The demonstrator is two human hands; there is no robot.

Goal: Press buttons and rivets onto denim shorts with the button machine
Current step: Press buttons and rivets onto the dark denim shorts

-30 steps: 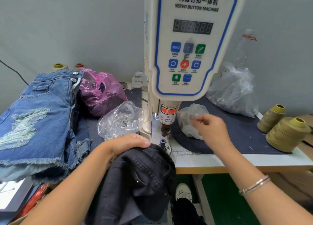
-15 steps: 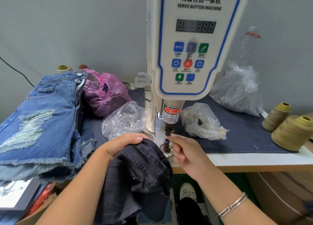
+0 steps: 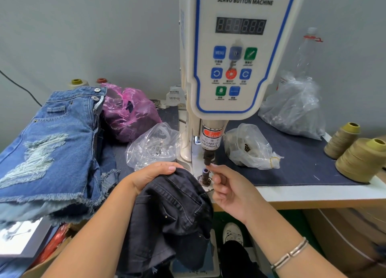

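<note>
Head view: servo button machine (image 3: pixel 240 54) on the surface (image 3: pixel 313 192).
Left hand (image 3: pixel 150 175): grips dark denim shorts (image 3: pixel 173 213) just left of the lower die (image 3: pixel 205 176).
Right hand (image 3: pixel 227 190): fingertips (image 3: pixel 213 167) pinched at the punch tip, contents too small to tell.

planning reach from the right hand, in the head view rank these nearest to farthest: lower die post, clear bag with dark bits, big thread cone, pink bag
1. lower die post, just left of the right hand
2. clear bag with dark bits, behind it to the right
3. pink bag, far left back
4. big thread cone, far right edge
</note>
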